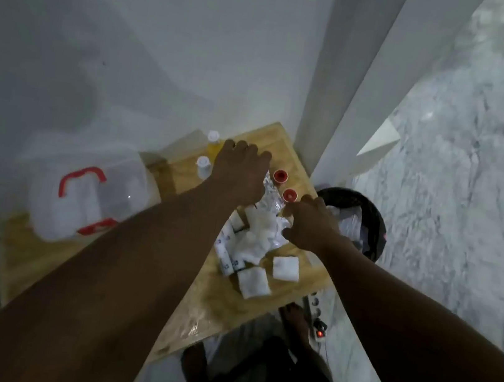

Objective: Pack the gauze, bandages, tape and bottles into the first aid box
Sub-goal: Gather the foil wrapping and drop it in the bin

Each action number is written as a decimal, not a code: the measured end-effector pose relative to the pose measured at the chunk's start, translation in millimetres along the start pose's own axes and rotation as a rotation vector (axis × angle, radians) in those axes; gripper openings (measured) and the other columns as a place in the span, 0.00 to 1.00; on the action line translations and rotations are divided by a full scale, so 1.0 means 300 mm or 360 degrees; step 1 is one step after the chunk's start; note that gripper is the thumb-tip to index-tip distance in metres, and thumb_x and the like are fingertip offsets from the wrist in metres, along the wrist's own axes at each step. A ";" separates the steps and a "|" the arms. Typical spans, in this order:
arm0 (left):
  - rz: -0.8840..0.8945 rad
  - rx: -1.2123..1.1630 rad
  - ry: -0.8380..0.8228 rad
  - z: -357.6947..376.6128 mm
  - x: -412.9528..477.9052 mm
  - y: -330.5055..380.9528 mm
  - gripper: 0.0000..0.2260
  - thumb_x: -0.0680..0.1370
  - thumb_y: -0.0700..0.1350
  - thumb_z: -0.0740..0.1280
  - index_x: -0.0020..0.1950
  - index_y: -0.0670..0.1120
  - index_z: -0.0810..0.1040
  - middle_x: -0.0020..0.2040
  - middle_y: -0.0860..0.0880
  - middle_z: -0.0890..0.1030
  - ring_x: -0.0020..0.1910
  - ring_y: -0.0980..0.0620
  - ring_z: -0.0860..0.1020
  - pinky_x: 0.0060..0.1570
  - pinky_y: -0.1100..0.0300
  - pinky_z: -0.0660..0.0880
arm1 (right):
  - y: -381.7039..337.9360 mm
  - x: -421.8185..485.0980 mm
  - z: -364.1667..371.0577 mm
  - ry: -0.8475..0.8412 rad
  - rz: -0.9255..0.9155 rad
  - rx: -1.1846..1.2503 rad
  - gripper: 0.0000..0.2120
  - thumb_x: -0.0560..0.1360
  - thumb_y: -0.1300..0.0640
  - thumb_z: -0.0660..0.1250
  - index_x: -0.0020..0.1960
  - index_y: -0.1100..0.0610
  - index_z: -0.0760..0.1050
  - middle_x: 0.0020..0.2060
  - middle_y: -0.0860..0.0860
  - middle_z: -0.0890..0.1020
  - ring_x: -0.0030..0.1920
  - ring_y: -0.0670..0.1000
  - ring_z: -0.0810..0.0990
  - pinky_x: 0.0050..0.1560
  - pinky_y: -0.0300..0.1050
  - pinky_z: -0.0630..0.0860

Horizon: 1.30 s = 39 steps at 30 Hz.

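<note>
Pale wooden table in a white-walled corner, with the translucent, red-handled first aid box at its left edge, two white-capped bottles along the far edge and two red-cored tape rolls toward the far right corner. Between centre and right edge, a loose heap of bandage rolls and square gauze pads, all outside the box. Left hand spread, palm down, above the heap's far side; right hand curled beside the nearer tape roll, grip impossible to tell through blur; black bin just off the right edge.
</note>
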State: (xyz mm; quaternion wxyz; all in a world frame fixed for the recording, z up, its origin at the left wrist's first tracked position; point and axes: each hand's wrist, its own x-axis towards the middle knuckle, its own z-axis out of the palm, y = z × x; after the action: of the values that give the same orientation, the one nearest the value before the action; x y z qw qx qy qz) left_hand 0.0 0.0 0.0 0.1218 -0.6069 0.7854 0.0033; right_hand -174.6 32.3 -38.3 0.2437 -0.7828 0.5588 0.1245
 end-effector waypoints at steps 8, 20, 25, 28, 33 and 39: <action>-0.0163 0.0079 -0.0276 0.043 0.093 0.009 0.19 0.77 0.49 0.68 0.66 0.47 0.72 0.58 0.45 0.82 0.61 0.42 0.78 0.68 0.46 0.62 | 0.015 0.055 0.093 0.0119 0.0051 -0.0194 0.27 0.69 0.44 0.75 0.64 0.54 0.76 0.61 0.56 0.76 0.64 0.59 0.72 0.61 0.55 0.72; -0.0218 -0.0055 -0.0215 0.019 0.126 -0.006 0.13 0.75 0.38 0.66 0.59 0.47 0.77 0.53 0.46 0.81 0.57 0.44 0.80 0.71 0.46 0.60 | -0.001 0.102 0.101 0.0184 0.0123 -0.0085 0.18 0.71 0.48 0.72 0.58 0.55 0.78 0.58 0.55 0.77 0.61 0.59 0.72 0.58 0.54 0.70; -0.0229 -0.0101 -0.0187 0.029 0.126 -0.024 0.14 0.74 0.37 0.66 0.58 0.48 0.78 0.51 0.47 0.82 0.56 0.44 0.80 0.71 0.47 0.60 | -0.002 0.098 0.101 0.0130 0.0055 -0.0122 0.25 0.66 0.38 0.72 0.56 0.54 0.79 0.59 0.54 0.77 0.61 0.57 0.71 0.58 0.54 0.69; -0.0237 -0.0119 -0.0179 0.038 0.120 -0.027 0.14 0.74 0.37 0.67 0.58 0.49 0.79 0.50 0.47 0.82 0.55 0.45 0.81 0.70 0.47 0.60 | 0.005 0.093 0.107 0.0092 -0.0007 -0.0186 0.28 0.64 0.36 0.74 0.57 0.52 0.79 0.61 0.53 0.76 0.61 0.57 0.70 0.57 0.54 0.69; -0.0229 -0.0146 -0.0163 0.040 0.116 -0.025 0.14 0.74 0.37 0.66 0.57 0.50 0.79 0.50 0.47 0.82 0.54 0.45 0.81 0.70 0.47 0.60 | -0.003 0.098 0.121 0.0056 0.0002 -0.0220 0.26 0.65 0.38 0.75 0.57 0.51 0.80 0.64 0.53 0.74 0.63 0.56 0.69 0.60 0.55 0.69; -0.0217 -0.0186 -0.0133 0.041 0.119 -0.034 0.14 0.74 0.39 0.68 0.57 0.51 0.79 0.50 0.48 0.83 0.54 0.45 0.81 0.69 0.48 0.61 | -0.007 0.111 0.083 0.0114 0.0078 0.0017 0.15 0.70 0.45 0.72 0.51 0.54 0.80 0.53 0.53 0.79 0.57 0.57 0.74 0.55 0.53 0.70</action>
State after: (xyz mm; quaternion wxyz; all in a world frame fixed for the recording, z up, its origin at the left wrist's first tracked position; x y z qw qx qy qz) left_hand 3.6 -34.7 -17.5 0.1188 -0.6644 0.7349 0.0661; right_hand -159.2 18.8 -74.5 0.2245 -0.7716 0.5868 0.0993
